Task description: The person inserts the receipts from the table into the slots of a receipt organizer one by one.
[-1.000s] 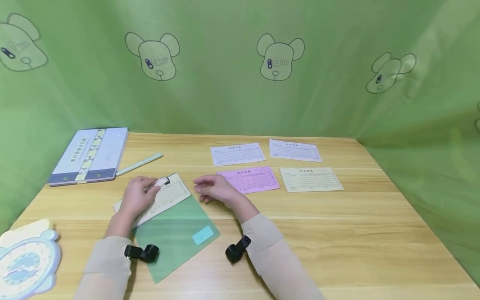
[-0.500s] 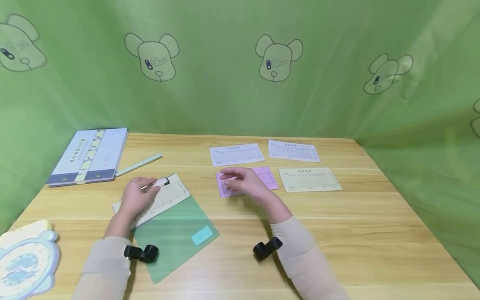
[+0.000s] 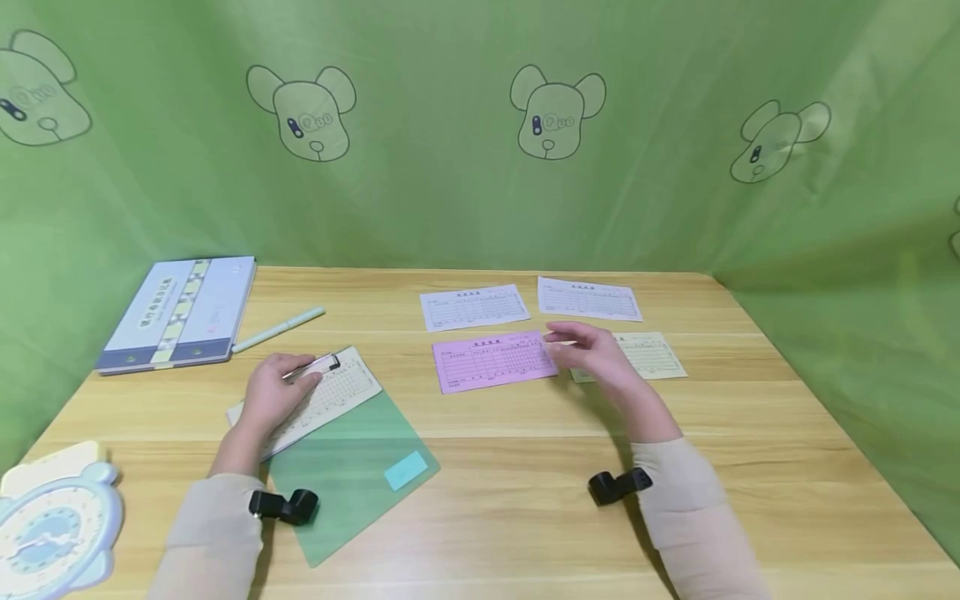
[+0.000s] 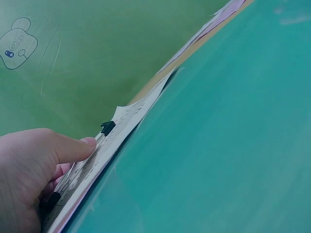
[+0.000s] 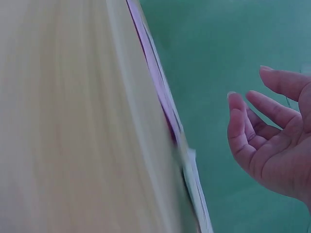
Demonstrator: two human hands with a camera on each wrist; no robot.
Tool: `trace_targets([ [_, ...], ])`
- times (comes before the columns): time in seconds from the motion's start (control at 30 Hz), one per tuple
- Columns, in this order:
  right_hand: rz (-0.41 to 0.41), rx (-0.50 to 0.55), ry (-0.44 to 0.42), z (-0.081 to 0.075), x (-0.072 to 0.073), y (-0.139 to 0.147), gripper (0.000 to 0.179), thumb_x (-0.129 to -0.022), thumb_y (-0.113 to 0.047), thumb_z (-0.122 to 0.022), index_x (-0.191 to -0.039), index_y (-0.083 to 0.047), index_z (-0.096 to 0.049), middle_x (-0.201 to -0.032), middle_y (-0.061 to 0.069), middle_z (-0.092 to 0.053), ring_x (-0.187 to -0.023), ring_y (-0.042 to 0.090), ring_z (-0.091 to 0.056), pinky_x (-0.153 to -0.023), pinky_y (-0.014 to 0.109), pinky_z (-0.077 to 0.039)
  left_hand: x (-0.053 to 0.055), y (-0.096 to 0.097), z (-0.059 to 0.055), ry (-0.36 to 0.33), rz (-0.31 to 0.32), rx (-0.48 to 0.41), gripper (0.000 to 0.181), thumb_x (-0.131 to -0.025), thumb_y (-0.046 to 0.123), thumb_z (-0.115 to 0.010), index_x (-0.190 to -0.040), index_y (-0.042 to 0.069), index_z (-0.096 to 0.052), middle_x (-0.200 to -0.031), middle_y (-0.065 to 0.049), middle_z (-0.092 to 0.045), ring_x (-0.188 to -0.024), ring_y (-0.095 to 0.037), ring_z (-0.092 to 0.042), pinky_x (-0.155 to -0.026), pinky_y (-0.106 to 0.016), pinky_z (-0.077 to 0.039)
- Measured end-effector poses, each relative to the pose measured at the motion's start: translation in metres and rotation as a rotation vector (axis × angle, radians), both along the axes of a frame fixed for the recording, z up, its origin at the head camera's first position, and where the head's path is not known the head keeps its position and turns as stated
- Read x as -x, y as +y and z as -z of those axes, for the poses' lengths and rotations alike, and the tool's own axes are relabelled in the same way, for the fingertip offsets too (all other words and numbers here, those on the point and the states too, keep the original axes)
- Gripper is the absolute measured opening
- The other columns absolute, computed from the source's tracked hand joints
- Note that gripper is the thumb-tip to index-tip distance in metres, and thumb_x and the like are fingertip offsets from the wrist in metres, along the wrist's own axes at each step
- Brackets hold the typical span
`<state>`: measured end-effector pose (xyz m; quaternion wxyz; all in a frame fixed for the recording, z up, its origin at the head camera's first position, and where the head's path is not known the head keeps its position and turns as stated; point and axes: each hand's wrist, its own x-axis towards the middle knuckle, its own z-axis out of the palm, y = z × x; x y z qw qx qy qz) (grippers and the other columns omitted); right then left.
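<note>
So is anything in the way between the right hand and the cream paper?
Nothing I can see. The right hand is raised and empty, and in the head view it hides part of the cream paper. The pink paper lies flat beside the cream paper, not on top of it.

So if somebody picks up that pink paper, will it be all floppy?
Probably a bit: the pink paper looks thin, so a lifted corner would likely droop. It should be light, since it lies so flat. It might slide if pushed, because the wooden table under it looks smooth.
</note>
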<state>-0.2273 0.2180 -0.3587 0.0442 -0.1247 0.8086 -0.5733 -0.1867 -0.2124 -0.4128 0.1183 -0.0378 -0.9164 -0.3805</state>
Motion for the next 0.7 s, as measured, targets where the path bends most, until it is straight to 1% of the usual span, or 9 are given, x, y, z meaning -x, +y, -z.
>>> trace_targets([
  [0.1, 0.067, 0.005, -0.014, 0.001, 0.002, 0.024, 0.045, -0.080, -0.009, -0.058, -0.121, 0.005, -0.044, -0.105, 0.012, -0.055, -0.086, 0.024, -0.056, -0.073, 0.033, -0.046, 0.000, 0.001, 0.000, -0.009, -0.001, -0.001, 0.034, -0.081, 0.015, -0.059, -0.108, -0.005, -0.057, -0.101, -0.023, -0.051, -0.093, -0.036, -0.046, -0.081, -0.048, -0.033],
  [0.13, 0.081, 0.019, -0.021, 0.000, 0.002, 0.032, 0.046, -0.081, -0.008, -0.058, -0.121, 0.007, -0.042, -0.104, 0.012, -0.055, -0.086, 0.025, -0.056, -0.073, 0.033, -0.046, 0.000, 0.001, 0.000, -0.012, -0.001, -0.002, 0.034, -0.081, 0.015, -0.059, -0.108, -0.004, -0.057, -0.101, -0.023, -0.051, -0.094, -0.036, -0.046, -0.081, -0.048, -0.033],
  [0.27, 0.170, 0.070, -0.059, -0.002, 0.003, 0.060, 0.049, -0.082, -0.009, -0.058, -0.122, 0.009, -0.039, -0.095, 0.002, -0.057, -0.083, 0.016, -0.057, -0.072, 0.026, -0.046, 0.000, 0.001, 0.000, -0.032, -0.003, -0.007, 0.036, -0.080, 0.017, -0.060, -0.110, -0.003, -0.056, -0.102, -0.022, -0.050, -0.094, -0.036, -0.045, -0.082, -0.048, -0.032],
  [0.4, 0.203, 0.113, -0.086, -0.002, 0.005, 0.087, 0.053, -0.081, -0.012, -0.060, -0.124, 0.008, -0.036, -0.093, -0.002, -0.055, -0.082, 0.011, -0.056, -0.074, 0.025, -0.045, 0.000, 0.001, 0.000, -0.042, -0.004, -0.008, 0.036, -0.080, 0.017, -0.060, -0.112, -0.001, -0.056, -0.102, -0.022, -0.049, -0.094, -0.035, -0.044, -0.081, -0.048, -0.032],
  [0.5, 0.211, 0.122, -0.112, 0.000, 0.007, 0.104, 0.053, -0.081, -0.014, -0.061, -0.126, 0.002, -0.039, -0.095, -0.002, -0.054, -0.083, 0.009, -0.054, -0.076, 0.025, -0.044, -0.001, 0.000, -0.001, -0.035, -0.001, 0.001, 0.036, -0.080, 0.016, -0.060, -0.112, -0.001, -0.056, -0.102, -0.022, -0.049, -0.094, -0.035, -0.044, -0.080, -0.048, -0.032],
  [0.57, 0.221, 0.077, -0.119, 0.002, 0.008, 0.115, 0.053, -0.081, -0.018, -0.061, -0.127, -0.002, -0.039, -0.097, -0.004, -0.054, -0.084, 0.008, -0.053, -0.075, 0.025, -0.043, -0.001, 0.000, -0.001, -0.030, 0.003, 0.006, 0.035, -0.080, 0.016, -0.060, -0.112, 0.000, -0.056, -0.102, -0.022, -0.049, -0.093, -0.035, -0.044, -0.080, -0.048, -0.032],
  [0.63, 0.230, -0.010, -0.113, 0.003, 0.009, 0.125, 0.053, -0.082, -0.021, -0.059, -0.128, -0.003, -0.038, -0.100, -0.004, -0.052, -0.084, 0.007, -0.051, -0.075, 0.026, -0.042, -0.001, 0.000, -0.001, -0.026, 0.009, 0.009, 0.035, -0.080, 0.015, -0.060, -0.112, 0.000, -0.056, -0.101, -0.022, -0.049, -0.093, -0.036, -0.044, -0.079, -0.048, -0.032],
  [0.7, 0.239, -0.100, -0.110, 0.004, 0.011, 0.133, 0.058, -0.083, -0.025, -0.057, -0.130, 0.000, -0.034, -0.104, 0.001, -0.050, -0.085, 0.006, -0.049, -0.076, 0.028, -0.039, -0.001, 0.000, -0.001, -0.028, 0.012, 0.010, 0.035, -0.080, 0.015, -0.060, -0.112, 0.000, -0.056, -0.101, -0.022, -0.049, -0.093, -0.036, -0.044, -0.079, -0.048, -0.032],
])
